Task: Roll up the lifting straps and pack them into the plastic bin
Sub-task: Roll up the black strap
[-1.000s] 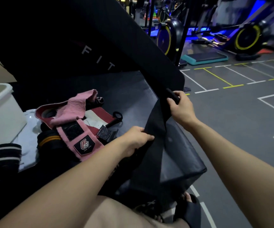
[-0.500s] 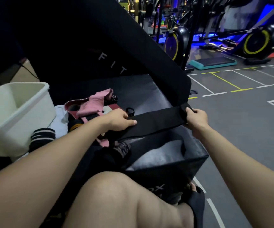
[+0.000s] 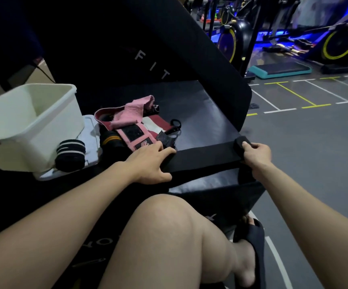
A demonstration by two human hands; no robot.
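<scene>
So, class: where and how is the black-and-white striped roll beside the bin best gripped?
Grip the striped roll round its banded middle, coming from above and its right: it lies on its side against the white bin, which blocks the left.

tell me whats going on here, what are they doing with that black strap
A person sitting on a black gym pad is rolling up a black lifting strap laid flat across it. The right hand pinches the small roll started at one end, while the left hand presses the other end down. The white plastic bin stands at the left. A rolled striped strap lies beside the bin, and pink wraps sit in a loose pile.
</scene>
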